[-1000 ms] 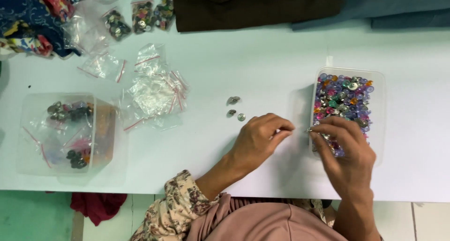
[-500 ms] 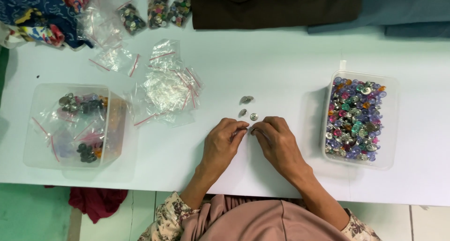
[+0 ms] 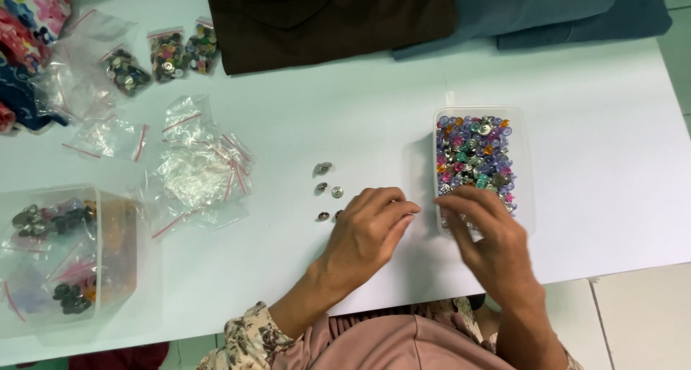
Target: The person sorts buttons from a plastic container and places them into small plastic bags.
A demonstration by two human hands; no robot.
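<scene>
My left hand [image 3: 371, 229] rests on the white table [image 3: 288, 125] with fingers curled together, beside several small silver snap buttons [image 3: 325, 190] lying loose. Whether it pinches anything is hidden by the fingers. My right hand [image 3: 489, 244] reaches over the near end of a clear plastic box [image 3: 522, 161] filled with colourful and silver buttons [image 3: 471, 154], its fingertips touching the buttons at the box's near edge. The right hand is blurred.
A pile of small clear zip bags [image 3: 194, 172] lies left of centre. A clear tub [image 3: 119, 255] with bagged buttons stands at the near left. Bags of buttons [image 3: 169, 53], patterned cloth [image 3: 29, 24], dark brown fabric [image 3: 331, 17] and blue fabric [image 3: 533, 10] lie at the back.
Both hands were together by the loose buttons; my right hand has since moved right to the button box. A further loose button or two lies by my left hand.
</scene>
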